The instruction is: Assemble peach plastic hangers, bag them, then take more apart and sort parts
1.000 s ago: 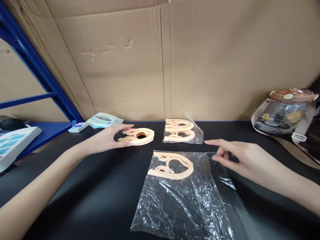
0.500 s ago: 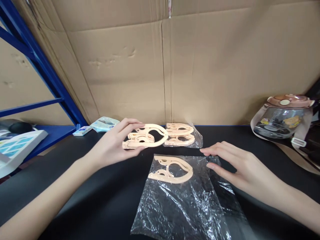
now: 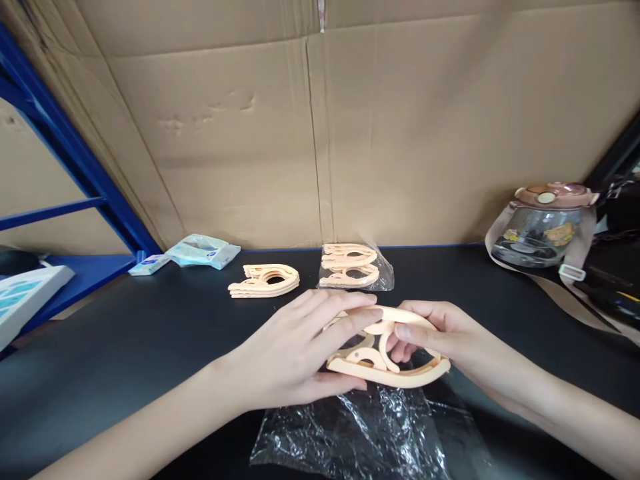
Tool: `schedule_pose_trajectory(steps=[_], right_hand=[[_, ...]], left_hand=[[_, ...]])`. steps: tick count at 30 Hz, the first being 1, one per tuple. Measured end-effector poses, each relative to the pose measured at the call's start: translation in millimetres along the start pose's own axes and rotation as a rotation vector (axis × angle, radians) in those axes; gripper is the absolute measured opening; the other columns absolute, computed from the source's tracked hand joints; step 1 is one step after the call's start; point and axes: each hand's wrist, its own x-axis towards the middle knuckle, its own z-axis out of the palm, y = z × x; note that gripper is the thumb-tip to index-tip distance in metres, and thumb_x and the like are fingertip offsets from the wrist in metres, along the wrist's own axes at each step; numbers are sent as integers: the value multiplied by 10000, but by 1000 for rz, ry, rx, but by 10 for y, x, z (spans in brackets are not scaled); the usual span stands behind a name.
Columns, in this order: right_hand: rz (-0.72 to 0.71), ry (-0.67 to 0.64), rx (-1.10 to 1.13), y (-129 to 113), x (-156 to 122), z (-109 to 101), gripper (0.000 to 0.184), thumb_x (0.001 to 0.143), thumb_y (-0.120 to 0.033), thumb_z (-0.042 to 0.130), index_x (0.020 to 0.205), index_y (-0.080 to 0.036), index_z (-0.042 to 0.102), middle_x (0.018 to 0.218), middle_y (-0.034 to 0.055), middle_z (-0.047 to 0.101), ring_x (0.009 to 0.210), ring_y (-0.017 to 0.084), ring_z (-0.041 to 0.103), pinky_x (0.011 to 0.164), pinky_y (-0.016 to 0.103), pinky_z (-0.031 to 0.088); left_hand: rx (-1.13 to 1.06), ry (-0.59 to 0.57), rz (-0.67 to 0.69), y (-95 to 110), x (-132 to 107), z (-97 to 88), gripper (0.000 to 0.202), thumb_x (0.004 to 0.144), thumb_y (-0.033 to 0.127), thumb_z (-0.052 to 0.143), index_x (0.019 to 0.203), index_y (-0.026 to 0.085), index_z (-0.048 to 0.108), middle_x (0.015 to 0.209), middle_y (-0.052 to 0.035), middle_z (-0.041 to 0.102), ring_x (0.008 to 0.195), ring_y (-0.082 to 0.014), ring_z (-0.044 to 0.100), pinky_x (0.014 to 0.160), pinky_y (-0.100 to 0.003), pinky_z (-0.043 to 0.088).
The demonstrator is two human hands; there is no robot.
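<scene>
"What's nearest?"

"A crinkled clear bag [image 3: 350, 427] on the black table [image 3: 175, 320]. Over its far part, a peach folding hanger [image 3: 395, 379], held in both hands: the left hand's [image 3: 295, 353] fingers grip across its left end, the right hand's [image 3: 453, 333] fingers pinch its curved end."

"Handling it well?"

"I'd suggest light, even pressure, both ends kept level."

"Beyond?"

"A hanger stack [image 3: 265, 291], left; bagged hangers [image 3: 350, 281], centre."

Likely workshop or storeroom corner: cardboard wall [image 3: 425, 133], blue rack frame [image 3: 95, 170], black worktop [image 3: 150, 333].
</scene>
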Motion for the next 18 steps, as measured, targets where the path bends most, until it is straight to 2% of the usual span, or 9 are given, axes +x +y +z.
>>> schedule_pose_trajectory(steps=[3,8,13,15,18], right_hand=[[-10,-13,23,40,9,12,219,870,-385,652,817,-173,677,785,1,677,736,91,620,720,210,495],[-4,-16,21,74,25,40,230,881,-390,636,835,-168,670,806,7,668,727,93,621,684,211,504],[-9,88,71,77,17,48,253,894,-429,601,871,-183,658,823,7,634,739,102,599,642,205,514],[-21,150,109,89,16,55,254,904,-437,583,900,-191,647,884,17,632,799,115,598,674,212,522],[14,224,151,114,26,71,251,906,-439,575,980,-203,625,997,36,641,859,132,604,718,238,533]], left_hand=[[-60,-10,-48,-32,-36,51,574,895,401,617,1365,183,370,1349,-128,514,1219,-250,495,1014,-387,416],[-67,-23,-71,-28,-75,75,810,794,605,649,1403,166,344,1430,-145,440,1340,-277,377,1099,-418,327],[68,76,-21,127,-75,135,863,819,694,533,1414,99,344,1478,-183,379,1422,-307,206,1158,-475,170],[110,60,54,273,-62,175,727,882,617,505,1386,103,406,1435,-156,450,1401,-298,250,1147,-446,191],[100,-23,190,504,-41,248,344,977,331,437,1276,194,538,1216,-41,617,1163,-221,509,1015,-346,362]])
